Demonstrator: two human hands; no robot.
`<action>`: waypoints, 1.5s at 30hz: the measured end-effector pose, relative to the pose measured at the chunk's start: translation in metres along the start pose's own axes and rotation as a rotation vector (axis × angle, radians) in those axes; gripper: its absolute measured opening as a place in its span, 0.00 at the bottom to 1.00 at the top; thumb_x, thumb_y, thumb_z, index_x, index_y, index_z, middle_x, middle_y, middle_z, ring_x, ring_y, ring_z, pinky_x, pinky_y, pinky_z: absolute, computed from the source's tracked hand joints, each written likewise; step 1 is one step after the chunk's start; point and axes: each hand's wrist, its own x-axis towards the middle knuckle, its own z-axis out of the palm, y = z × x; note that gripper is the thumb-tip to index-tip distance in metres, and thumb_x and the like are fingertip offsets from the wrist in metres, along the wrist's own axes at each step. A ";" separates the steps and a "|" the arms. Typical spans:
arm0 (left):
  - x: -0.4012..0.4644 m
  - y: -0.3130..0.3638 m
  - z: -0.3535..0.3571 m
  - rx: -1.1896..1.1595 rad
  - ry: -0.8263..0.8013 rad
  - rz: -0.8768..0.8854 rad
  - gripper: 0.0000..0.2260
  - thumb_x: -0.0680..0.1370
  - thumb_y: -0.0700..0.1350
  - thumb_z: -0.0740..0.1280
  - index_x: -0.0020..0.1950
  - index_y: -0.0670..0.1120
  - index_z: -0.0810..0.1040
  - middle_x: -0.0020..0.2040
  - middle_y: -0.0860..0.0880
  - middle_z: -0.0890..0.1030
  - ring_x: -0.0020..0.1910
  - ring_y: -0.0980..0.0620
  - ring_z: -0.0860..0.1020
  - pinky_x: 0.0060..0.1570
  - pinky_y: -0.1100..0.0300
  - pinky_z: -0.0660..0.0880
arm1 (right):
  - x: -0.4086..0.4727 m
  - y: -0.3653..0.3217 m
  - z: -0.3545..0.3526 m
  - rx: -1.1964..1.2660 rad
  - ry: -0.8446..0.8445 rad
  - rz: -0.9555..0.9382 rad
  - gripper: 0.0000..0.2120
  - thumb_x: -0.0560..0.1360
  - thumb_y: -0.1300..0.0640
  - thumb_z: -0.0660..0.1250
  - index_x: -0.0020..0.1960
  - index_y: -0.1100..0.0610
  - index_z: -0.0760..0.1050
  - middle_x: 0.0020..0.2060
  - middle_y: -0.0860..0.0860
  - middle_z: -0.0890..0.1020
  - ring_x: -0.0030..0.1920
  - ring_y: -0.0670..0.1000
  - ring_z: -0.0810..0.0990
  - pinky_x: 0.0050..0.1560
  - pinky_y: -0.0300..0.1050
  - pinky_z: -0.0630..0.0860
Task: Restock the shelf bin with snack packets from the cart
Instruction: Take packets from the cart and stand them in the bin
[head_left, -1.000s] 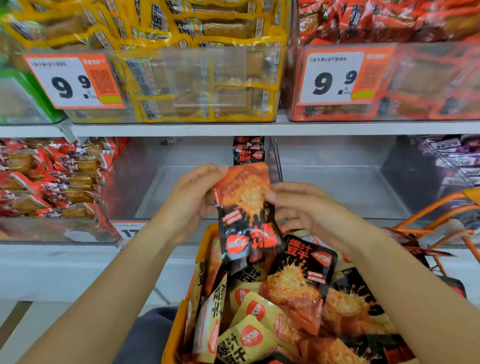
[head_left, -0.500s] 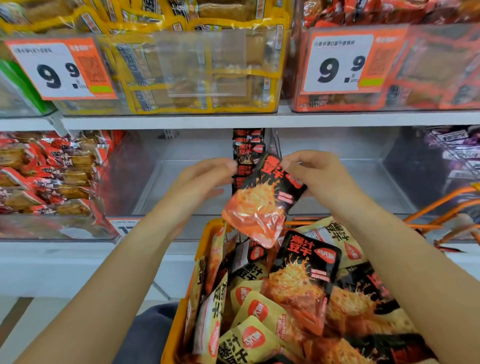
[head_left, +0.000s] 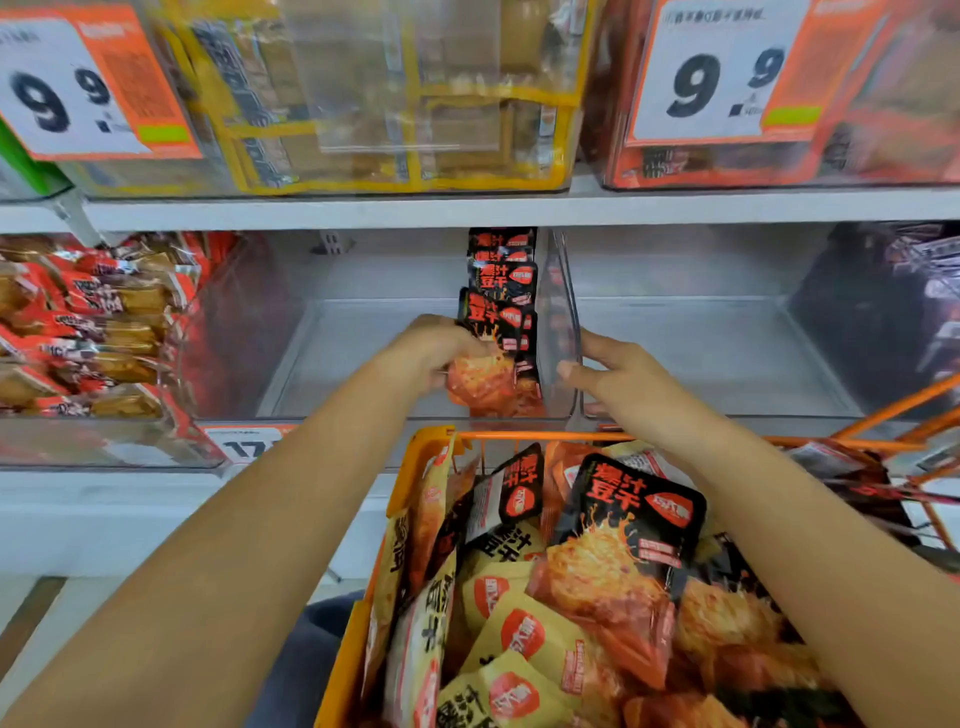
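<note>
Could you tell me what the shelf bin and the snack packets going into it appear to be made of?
The shelf bin looks like clear rigid plastic: you see the shelf through its walls, with faint glare. The snack packet in the left hand appears to be glossy printed plastic film, judging by its sheen and crinkled surface. The cart rim seems orange-coated wire, probably metal.

— What sits on the upper shelf?
— A clear bin of yellow-edged packets (head_left: 363, 119), with a "9.9" price tag (head_left: 78, 88) at its left. To the right, a bin of red packets (head_left: 857, 145) carries its own "9.9" tag (head_left: 727, 78).
— And lower down?
— At far left, a bin of red and tan packets (head_left: 88, 332). At far right, dark purple packets (head_left: 924, 291), blurred. A white shelf edge (head_left: 467, 210) runs between the levels.
</note>
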 end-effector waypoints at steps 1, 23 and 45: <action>0.010 -0.003 0.005 0.171 0.040 0.007 0.05 0.73 0.39 0.72 0.44 0.42 0.77 0.43 0.46 0.79 0.39 0.53 0.80 0.33 0.65 0.73 | 0.001 0.001 -0.001 0.003 -0.009 0.007 0.25 0.80 0.56 0.62 0.75 0.53 0.62 0.70 0.50 0.71 0.64 0.60 0.74 0.59 0.48 0.73; -0.097 0.024 -0.015 1.035 -0.455 0.429 0.17 0.73 0.61 0.68 0.44 0.47 0.83 0.39 0.53 0.83 0.37 0.62 0.78 0.38 0.69 0.72 | 0.004 0.012 -0.002 0.037 -0.028 -0.059 0.27 0.79 0.53 0.63 0.76 0.54 0.61 0.71 0.47 0.69 0.62 0.52 0.76 0.53 0.39 0.74; -0.127 0.038 -0.039 0.323 -0.155 0.808 0.12 0.74 0.44 0.60 0.33 0.39 0.67 0.30 0.50 0.62 0.30 0.59 0.64 0.33 0.70 0.63 | -0.049 -0.062 -0.021 0.321 -0.176 -0.093 0.08 0.72 0.56 0.71 0.51 0.49 0.78 0.48 0.49 0.83 0.48 0.43 0.81 0.55 0.42 0.76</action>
